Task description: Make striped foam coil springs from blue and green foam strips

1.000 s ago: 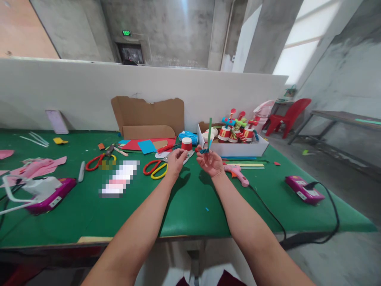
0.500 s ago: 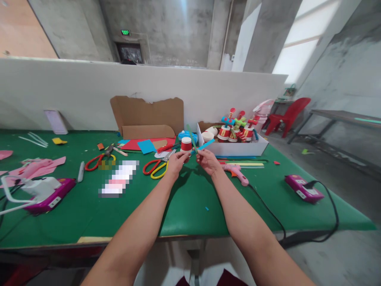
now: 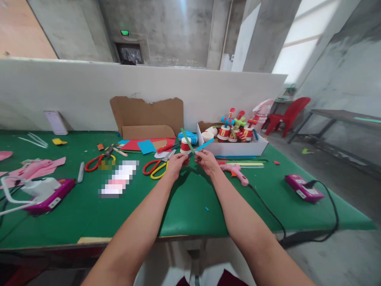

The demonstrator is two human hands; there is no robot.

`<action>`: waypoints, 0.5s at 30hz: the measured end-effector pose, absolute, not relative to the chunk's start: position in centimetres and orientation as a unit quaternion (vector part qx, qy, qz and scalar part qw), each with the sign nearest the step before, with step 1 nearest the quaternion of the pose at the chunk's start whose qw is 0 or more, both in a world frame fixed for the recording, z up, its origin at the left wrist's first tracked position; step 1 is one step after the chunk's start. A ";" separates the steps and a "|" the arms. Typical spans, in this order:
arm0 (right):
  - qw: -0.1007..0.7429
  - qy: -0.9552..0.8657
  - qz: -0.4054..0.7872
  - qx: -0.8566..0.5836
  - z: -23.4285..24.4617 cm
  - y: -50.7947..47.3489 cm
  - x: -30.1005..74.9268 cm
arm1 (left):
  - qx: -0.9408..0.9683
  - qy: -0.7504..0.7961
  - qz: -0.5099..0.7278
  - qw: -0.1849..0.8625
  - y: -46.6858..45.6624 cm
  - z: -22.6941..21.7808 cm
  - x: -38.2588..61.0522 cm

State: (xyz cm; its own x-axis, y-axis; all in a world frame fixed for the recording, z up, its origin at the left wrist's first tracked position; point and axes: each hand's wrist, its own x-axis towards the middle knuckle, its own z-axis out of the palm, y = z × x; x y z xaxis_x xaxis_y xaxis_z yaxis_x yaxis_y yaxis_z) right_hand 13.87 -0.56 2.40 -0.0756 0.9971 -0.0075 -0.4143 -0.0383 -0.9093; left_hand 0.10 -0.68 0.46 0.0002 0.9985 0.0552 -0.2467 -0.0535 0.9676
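Observation:
A green paper strip (image 3: 186,139) and a blue paper strip (image 3: 205,145) cross at their near ends, between my two hands. My left hand (image 3: 177,165) is closed in a pinch at the left of the crossing. From the other side my right hand (image 3: 207,162) pinches the strips with thumb and fingertips. The green one slants up to the left, the blue one up to the right. Just behind the fingers a red-and-white paper cup (image 3: 185,145) stands upside down, partly covered by the green strip. Scissors (image 3: 157,166) with red and yellow handles lie beside my left hand.
A white box (image 3: 238,149) at the back right holds several cup figures. A pink glue gun (image 3: 238,173) lies right of my right hand, its cord running to a purple power strip (image 3: 303,189). Coloured paper (image 3: 146,147) and a cardboard piece (image 3: 147,113) are behind on the left.
The green strip has swung to the left and now leans across the cup. My right hand has shifted slightly left; both hands still pinch at the crossing.

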 end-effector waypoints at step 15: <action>0.583 -0.414 0.570 -0.404 1.1 0.0 12.9 | 0.438 0.370 0.580 0.579 -0.7 0.5 0.0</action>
State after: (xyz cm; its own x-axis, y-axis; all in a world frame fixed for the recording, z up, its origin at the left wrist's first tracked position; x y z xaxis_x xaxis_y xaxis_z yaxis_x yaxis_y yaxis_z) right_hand 12.87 -0.02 1.14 0.0081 0.9997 0.0221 -0.3300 0.0236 -0.9437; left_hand 0.04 -0.65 0.55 0.0547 0.9953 0.0802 -0.3474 -0.0564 0.9360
